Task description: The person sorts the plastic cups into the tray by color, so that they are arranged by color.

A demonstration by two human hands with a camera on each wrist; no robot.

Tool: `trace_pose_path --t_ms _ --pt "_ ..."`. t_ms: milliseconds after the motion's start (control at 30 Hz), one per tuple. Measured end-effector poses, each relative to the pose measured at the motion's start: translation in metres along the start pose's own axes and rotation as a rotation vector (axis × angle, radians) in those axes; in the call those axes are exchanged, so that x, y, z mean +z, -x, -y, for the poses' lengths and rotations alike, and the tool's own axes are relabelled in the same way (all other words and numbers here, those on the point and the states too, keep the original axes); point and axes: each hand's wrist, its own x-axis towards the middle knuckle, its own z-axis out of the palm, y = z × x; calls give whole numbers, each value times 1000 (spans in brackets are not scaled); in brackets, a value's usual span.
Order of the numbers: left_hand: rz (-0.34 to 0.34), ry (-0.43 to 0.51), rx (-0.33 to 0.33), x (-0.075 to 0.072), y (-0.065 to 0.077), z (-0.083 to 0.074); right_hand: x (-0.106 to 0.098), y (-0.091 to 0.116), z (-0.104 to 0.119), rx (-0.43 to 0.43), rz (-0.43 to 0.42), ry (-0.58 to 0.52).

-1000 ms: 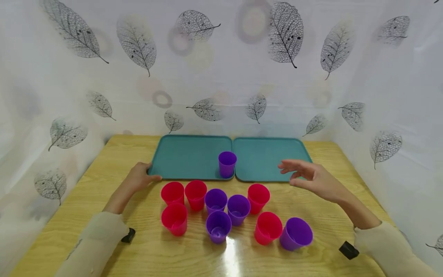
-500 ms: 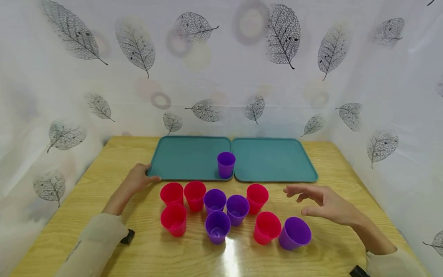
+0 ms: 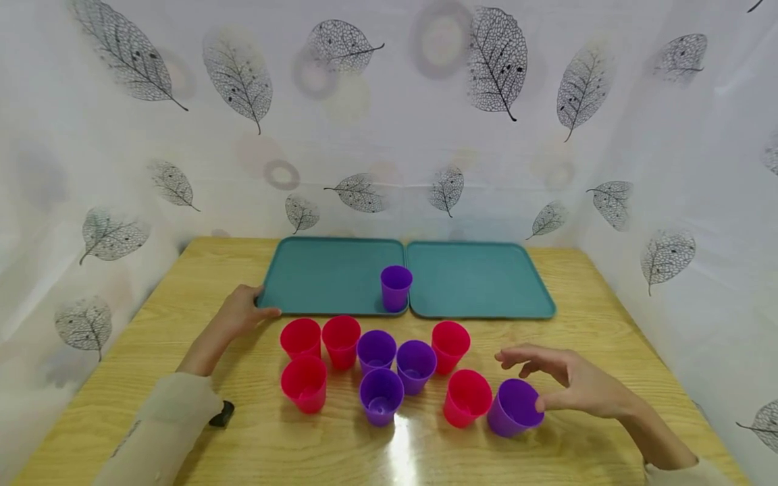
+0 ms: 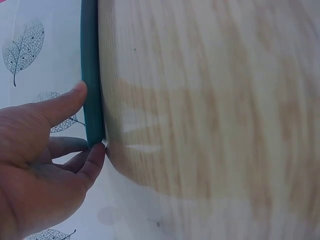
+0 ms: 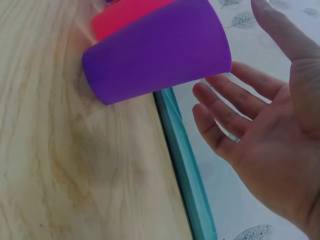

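Observation:
My left hand (image 3: 239,314) holds the near left corner of the left teal tray (image 3: 328,277). In the left wrist view the thumb lies along the tray edge (image 4: 91,60) and the fingers bend round its corner. My right hand (image 3: 583,385) hovers at the rightmost purple cup (image 3: 515,408), fingers spread apart. Its thumb overlaps the cup's right rim in the head view; in the right wrist view the fingers (image 5: 215,112) are beside the cup's mouth, not wrapped round it. Another purple cup (image 3: 396,289) stands upright on the left tray, near its right front corner.
A second teal tray (image 3: 480,280) adjoins on the right. Before the trays stand several upright cups: a red group (image 3: 305,385) at left, a purple group (image 3: 381,398) in the middle, and two red cups, one (image 3: 467,398) beside the rightmost purple cup. Patterned curtain (image 3: 389,121) surrounds the table (image 3: 340,452).
My right hand has drawn back from over the right tray and come down to the rightmost purple cup. My left hand stays at the tray corner. The cups have not moved.

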Motion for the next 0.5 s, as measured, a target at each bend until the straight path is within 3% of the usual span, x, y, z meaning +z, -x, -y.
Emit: trace_pose_path --t_ms 233,500 --pt "-9 1 1 0 0 0 2 5 0 10 47 -25" --pt "5 0 -10 0 -1 1 9 12 2 127 61 -2"
